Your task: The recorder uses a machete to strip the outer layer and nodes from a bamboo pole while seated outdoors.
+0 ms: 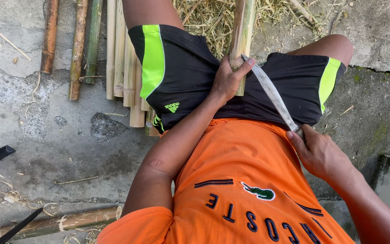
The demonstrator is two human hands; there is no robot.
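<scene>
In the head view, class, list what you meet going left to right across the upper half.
Brown bamboo pole → pale split bamboo strips → left hand gripping a bamboo piece → knife blade → right hand, lower, on the knife's handle.

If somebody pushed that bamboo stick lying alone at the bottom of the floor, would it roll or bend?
The bamboo pole looks round and lies on fairly flat concrete floor, so it would probably roll. It looks thick and woody, so it likely stays stiff rather than bending. Its frayed end may be splintery to grab.
</scene>
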